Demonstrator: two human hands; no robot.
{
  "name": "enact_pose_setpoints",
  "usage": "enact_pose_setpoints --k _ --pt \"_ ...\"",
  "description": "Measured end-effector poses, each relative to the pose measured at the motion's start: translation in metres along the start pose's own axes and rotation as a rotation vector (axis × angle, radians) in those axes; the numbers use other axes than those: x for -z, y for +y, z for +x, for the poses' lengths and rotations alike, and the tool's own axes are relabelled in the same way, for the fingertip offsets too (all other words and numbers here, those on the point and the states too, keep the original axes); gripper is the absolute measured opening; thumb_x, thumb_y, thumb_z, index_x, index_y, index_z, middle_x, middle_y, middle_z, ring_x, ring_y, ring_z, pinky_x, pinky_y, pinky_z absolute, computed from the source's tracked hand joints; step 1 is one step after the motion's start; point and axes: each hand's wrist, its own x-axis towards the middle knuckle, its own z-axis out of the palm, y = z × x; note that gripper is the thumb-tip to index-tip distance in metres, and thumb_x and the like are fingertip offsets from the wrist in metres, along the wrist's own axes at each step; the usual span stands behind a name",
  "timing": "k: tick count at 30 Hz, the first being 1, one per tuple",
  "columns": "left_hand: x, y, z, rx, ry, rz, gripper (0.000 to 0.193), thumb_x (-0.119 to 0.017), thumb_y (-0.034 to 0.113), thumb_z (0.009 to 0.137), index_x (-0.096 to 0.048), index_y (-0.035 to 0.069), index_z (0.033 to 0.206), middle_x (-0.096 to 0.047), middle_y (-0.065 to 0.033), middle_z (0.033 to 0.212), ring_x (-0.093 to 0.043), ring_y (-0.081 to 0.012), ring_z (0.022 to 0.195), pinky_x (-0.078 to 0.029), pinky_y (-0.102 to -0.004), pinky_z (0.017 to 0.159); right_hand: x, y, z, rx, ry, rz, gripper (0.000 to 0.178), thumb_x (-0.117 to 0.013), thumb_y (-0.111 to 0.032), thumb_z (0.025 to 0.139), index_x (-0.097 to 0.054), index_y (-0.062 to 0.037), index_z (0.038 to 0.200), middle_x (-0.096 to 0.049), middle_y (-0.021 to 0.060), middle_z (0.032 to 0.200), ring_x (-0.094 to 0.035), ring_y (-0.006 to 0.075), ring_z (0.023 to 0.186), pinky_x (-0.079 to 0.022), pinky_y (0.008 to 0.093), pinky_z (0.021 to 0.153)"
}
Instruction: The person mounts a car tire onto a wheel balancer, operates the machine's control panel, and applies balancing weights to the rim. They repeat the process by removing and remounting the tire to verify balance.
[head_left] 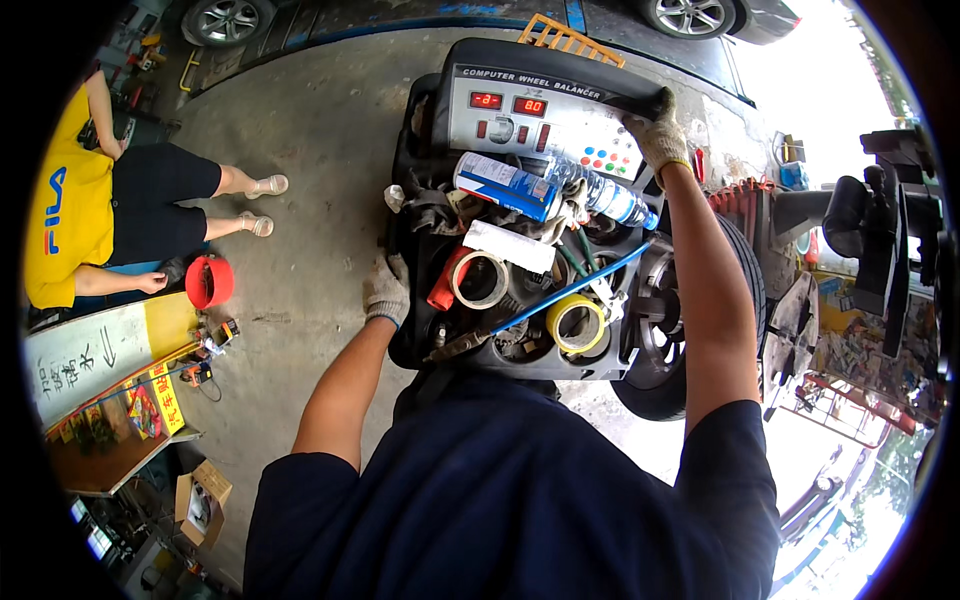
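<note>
A wheel balancer [463, 130] with a grey control panel, red lit digits and coloured buttons stands before me. My right hand [660, 138], in a pale knitted glove with dark fingertips, grips the panel's right corner. Against the left rim of the machine's black tray [402, 325] rests my left hand [388, 290], gloved too, fingers stretched out and nothing held. The tray carries a blue and white box [506, 186], a water bottle [612, 198], tape rolls including a yellow one [576, 324], a blue rod [570, 295] and rags. A tyred wheel [668, 325] is at the machine's right side.
At the left a person in a yellow shirt [75, 215] sits near a red round container [210, 282]. Below are a workbench [95, 455] and an open cardboard box [203, 503]. Cars [690, 14] stand at the back. Dark machine arms [880, 220] rise at the right.
</note>
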Motion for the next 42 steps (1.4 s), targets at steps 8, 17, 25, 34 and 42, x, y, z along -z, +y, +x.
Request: enact_pose_setpoints --k 8,17,25,34,42 --pt "0.009 0.005 -0.002 0.110 -0.127 -0.015 0.048 -0.041 0.041 0.106 -0.060 0.002 0.125 -0.067 -0.0305 0.112 -0.065 -0.0505 0.101 -0.053 -0.0573 0.087 -0.003 0.003 -0.005 0.100 0.042 0.038 0.091 -0.079 -0.033 0.085 -0.031 -0.0064 0.157 -0.064 0.0250 0.135 -0.062 0.0412 0.125 -0.049 0.0438 0.105" --pt "0.002 0.003 0.000 0.021 0.015 -0.060 0.041 -0.047 0.036 0.104 -0.061 -0.001 0.116 -0.067 -0.0322 0.103 -0.066 -0.0514 0.092 -0.054 -0.0581 0.081 0.003 0.007 -0.007 0.137 0.015 0.064 0.092 -0.082 -0.035 0.086 -0.031 -0.0056 0.157 -0.060 0.0227 0.141 -0.058 0.0359 0.132 -0.045 0.0418 0.109" --pt "0.007 0.005 0.000 0.094 -0.116 -0.060 0.050 -0.039 0.044 0.107 -0.059 0.004 0.131 -0.068 -0.0286 0.116 -0.065 -0.0500 0.107 -0.053 -0.0552 0.091 0.010 0.019 -0.004 0.153 -0.007 0.123 0.081 -0.080 -0.022 0.090 -0.036 -0.0110 0.157 -0.057 0.0186 0.146 -0.056 0.0312 0.135 -0.044 0.0383 0.111" --pt "-0.002 -0.009 -0.003 0.011 0.029 0.018 0.043 -0.046 0.037 0.104 -0.061 0.000 0.120 -0.070 -0.0298 0.101 -0.068 -0.0488 0.092 -0.055 -0.0566 0.081 0.002 0.008 -0.005 0.079 0.011 0.052 0.078 -0.080 -0.019 0.088 -0.042 -0.0136 0.156 -0.060 0.0182 0.144 -0.058 0.0312 0.133 -0.044 0.0383 0.111" --pt "0.003 -0.002 0.000 0.030 -0.007 0.023 0.043 -0.045 0.037 0.104 -0.061 0.000 0.119 -0.071 -0.0292 0.095 -0.069 -0.0482 0.087 -0.056 -0.0562 0.077 0.020 0.020 -0.032 0.070 0.014 0.122 0.079 -0.075 -0.027 0.087 -0.039 -0.0195 0.157 -0.063 0.0238 0.137 -0.064 0.0397 0.124 -0.052 0.0436 0.102"
